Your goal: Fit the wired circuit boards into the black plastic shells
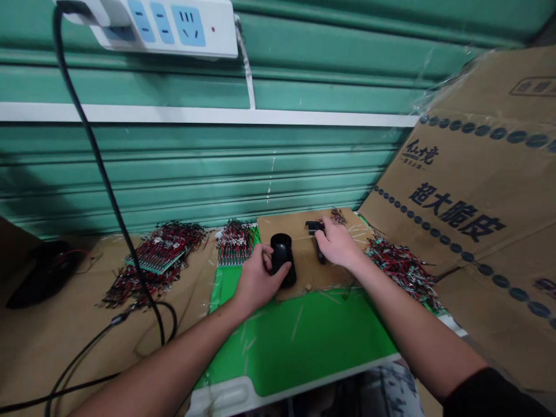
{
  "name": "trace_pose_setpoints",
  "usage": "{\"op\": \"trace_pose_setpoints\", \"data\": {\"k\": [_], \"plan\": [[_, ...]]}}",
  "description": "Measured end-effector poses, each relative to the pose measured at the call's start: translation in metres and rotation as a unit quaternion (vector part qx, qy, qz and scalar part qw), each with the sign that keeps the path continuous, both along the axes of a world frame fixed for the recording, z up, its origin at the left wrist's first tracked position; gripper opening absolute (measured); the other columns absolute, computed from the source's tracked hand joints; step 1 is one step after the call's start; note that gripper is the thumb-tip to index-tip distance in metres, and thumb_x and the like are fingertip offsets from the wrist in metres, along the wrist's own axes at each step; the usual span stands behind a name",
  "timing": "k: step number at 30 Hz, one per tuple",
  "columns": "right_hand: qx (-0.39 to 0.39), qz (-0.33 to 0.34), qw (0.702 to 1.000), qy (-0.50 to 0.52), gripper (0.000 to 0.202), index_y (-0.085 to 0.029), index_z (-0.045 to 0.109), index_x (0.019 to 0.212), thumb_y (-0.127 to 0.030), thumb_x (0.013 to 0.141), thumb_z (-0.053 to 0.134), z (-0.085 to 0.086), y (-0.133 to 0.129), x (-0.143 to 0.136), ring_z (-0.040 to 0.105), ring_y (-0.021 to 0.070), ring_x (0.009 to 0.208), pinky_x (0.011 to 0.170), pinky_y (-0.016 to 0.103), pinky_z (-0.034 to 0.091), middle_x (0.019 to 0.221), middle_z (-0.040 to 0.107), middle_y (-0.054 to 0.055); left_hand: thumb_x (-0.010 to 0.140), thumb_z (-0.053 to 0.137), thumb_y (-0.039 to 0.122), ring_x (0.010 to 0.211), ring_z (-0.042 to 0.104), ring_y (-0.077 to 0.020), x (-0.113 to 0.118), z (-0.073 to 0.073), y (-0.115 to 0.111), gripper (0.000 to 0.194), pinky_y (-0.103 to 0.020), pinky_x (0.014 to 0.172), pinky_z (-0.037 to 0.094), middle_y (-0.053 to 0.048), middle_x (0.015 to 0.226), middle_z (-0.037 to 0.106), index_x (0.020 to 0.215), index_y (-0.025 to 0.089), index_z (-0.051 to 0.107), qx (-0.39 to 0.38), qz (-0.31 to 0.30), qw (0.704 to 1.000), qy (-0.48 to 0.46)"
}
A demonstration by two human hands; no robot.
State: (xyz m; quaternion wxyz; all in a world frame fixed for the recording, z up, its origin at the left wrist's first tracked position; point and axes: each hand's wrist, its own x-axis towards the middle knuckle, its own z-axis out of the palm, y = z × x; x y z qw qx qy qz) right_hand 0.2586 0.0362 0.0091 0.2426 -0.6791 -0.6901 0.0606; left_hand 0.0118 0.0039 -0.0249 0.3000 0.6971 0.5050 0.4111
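Note:
A black oblong device with a rounded top (282, 260) lies on the brown cardboard (304, 281). My left hand (259, 275) has its fingers around the device's left side and lower part, the thumb on its face. To the right, my right hand (334, 240) grips the top of a black tool with a slim handle (320, 253), whose dark head sticks out left of the fingers. The fingertips of the right hand are partly hidden behind the tool. The two black objects are apart.
Bundles of red and black wires (158, 252) lie at the left, more wires (237, 243) behind the left hand, and a pile (406, 272) at the right. A black cable (102, 168) hangs from the power strip (208, 29). A cardboard sheet (469, 174) leans at the right.

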Motion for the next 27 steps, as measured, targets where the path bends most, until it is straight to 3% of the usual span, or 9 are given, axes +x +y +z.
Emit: {"op": "trace_pose_setpoints", "data": {"k": [5, 11, 15, 17, 19, 22, 24, 27], "plan": [[-0.010, -0.009, 1.000, -0.013, 0.036, -0.012, 0.069, 0.117, -0.042, 0.097, 0.064, 0.002, 0.002, 0.004, 0.073, 0.0343, 0.106, 0.094, 0.039, 0.053, 0.112, 0.077, 0.019, 0.082, 0.077, 0.045, 0.061, 0.048, -0.0138, 0.000, -0.004, -0.001, 0.040, -0.027, 0.062, 0.038, 0.008, 0.069, 0.048, 0.104, 0.022, 0.052, 0.003, -0.006, 1.000, -0.005], [-0.027, 0.030, 0.992, 0.117, 0.027, -0.015, 0.074, 0.116, -0.021, 0.090, 0.068, -0.015, 0.007, -0.005, 0.076, 0.0233, 0.093, 0.084, 0.031, 0.057, 0.111, 0.079, 0.011, 0.082, 0.077, 0.044, 0.062, 0.050, -0.0142, 0.000, -0.003, 0.000, 0.040, -0.027, 0.062, 0.038, 0.008, 0.070, 0.049, 0.104, 0.023, 0.052, 0.009, -0.004, 1.000, -0.009], [-0.013, 0.048, 0.993, 0.106, 0.026, -0.016, 0.076, 0.110, -0.019, 0.086, 0.068, -0.013, 0.005, -0.006, 0.075, 0.0203, 0.083, 0.081, 0.029, 0.056, 0.103, 0.079, 0.008, 0.082, 0.076, 0.045, 0.063, 0.050, -0.0146, 0.000, -0.003, 0.001, 0.040, -0.027, 0.062, 0.038, 0.007, 0.071, 0.049, 0.105, 0.022, 0.052, 0.002, -0.001, 1.000, -0.006], [0.003, 0.017, 0.998, 0.055, 0.023, -0.018, 0.077, 0.105, -0.019, 0.086, 0.065, -0.003, 0.004, 0.004, 0.075, 0.0214, 0.085, 0.084, 0.029, 0.055, 0.097, 0.079, 0.007, 0.082, 0.076, 0.045, 0.063, 0.050, -0.0146, 0.000, -0.003, 0.001, 0.041, -0.027, 0.063, 0.038, 0.007, 0.072, 0.049, 0.105, 0.022, 0.051, 0.000, -0.003, 1.000, -0.003], [-0.012, -0.073, 0.997, -0.022, 0.019, -0.018, 0.078, 0.099, -0.026, 0.089, 0.063, 0.009, 0.005, 0.020, 0.075, 0.0265, 0.091, 0.086, 0.034, 0.055, 0.095, 0.079, 0.012, 0.082, 0.076, 0.045, 0.064, 0.049, -0.0144, 0.000, -0.004, 0.001, 0.041, -0.027, 0.063, 0.038, 0.007, 0.073, 0.048, 0.105, 0.023, 0.051, -0.002, -0.002, 1.000, -0.004], [-0.122, -0.204, 0.966, -0.104, 0.036, -0.014, 0.078, 0.101, -0.047, 0.090, 0.067, 0.019, 0.009, 0.044, 0.073, 0.0360, 0.103, 0.086, 0.040, 0.055, 0.107, 0.075, 0.024, 0.083, 0.076, 0.045, 0.064, 0.048, -0.0143, 0.000, -0.004, 0.001, 0.040, -0.027, 0.062, 0.038, 0.007, 0.073, 0.048, 0.104, 0.023, 0.051, 0.001, 0.001, 1.000, -0.008], [-0.177, -0.218, 0.953, -0.114, 0.045, -0.013, 0.076, 0.106, -0.054, 0.089, 0.069, 0.019, 0.013, 0.055, 0.072, 0.0374, 0.108, 0.086, 0.041, 0.056, 0.116, 0.072, 0.027, 0.082, 0.076, 0.045, 0.063, 0.048, -0.0143, 0.000, -0.004, 0.001, 0.039, -0.027, 0.062, 0.038, 0.007, 0.073, 0.047, 0.103, 0.023, 0.051, 0.006, 0.002, 1.000, -0.012], [-0.177, -0.187, 0.963, -0.085, 0.036, -0.016, 0.076, 0.099, -0.050, 0.088, 0.073, 0.012, 0.019, 0.063, 0.072, 0.0335, 0.104, 0.083, 0.037, 0.055, 0.110, 0.074, 0.022, 0.082, 0.077, 0.044, 0.062, 0.047, -0.0136, 0.000, -0.003, 0.001, 0.038, -0.027, 0.060, 0.038, 0.007, 0.073, 0.047, 0.100, 0.023, 0.051, 0.011, 0.005, 1.000, -0.023]]}}
